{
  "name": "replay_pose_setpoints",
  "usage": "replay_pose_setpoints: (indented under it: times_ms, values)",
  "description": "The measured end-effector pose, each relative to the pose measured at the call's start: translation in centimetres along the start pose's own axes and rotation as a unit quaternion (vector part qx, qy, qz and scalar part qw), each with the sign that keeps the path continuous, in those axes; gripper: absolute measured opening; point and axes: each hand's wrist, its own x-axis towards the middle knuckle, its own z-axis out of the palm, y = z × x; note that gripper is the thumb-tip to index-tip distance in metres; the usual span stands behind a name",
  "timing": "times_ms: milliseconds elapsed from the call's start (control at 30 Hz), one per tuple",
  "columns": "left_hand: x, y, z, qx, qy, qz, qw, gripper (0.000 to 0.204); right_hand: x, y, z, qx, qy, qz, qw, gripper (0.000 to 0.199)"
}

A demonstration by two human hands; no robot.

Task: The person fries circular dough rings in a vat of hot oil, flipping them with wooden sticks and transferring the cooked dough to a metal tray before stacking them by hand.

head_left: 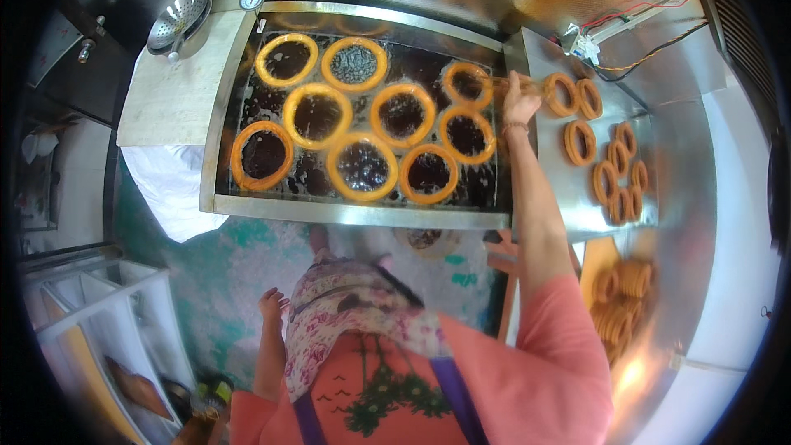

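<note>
Stick (527,82) is pinched in the right hand (519,103) at the right rim of the fryer (354,216), its tip near a golden ring (468,85) in the oil. Lifting slowly would let oil drain, I think. Nine rings float; about ten lie right of the fryer. The left hand (272,303) hangs loose, holding nothing.

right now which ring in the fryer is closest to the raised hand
The ring at the fryer's far right corner. It sits just left of the right hand, while the other rings in the oil float further left or nearer the front.
</note>
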Motion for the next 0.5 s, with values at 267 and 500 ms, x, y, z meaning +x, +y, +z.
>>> replay_pose_setpoints:
  times_ms: [267,500]
  values:
    - [-2.2,0.6,0.0,0.008,0.018,-0.029,0.999,0.039,0.0,2.9,0.6,0.135,-0.008,0.090,0.987,0.018]
    - [-0.3,-0.1,0.7,0.000,-0.020,-0.004,1.000,0.039,-1.4,-4.4,-7.9,0.187,-0.023,0.116,0.975,0.022]
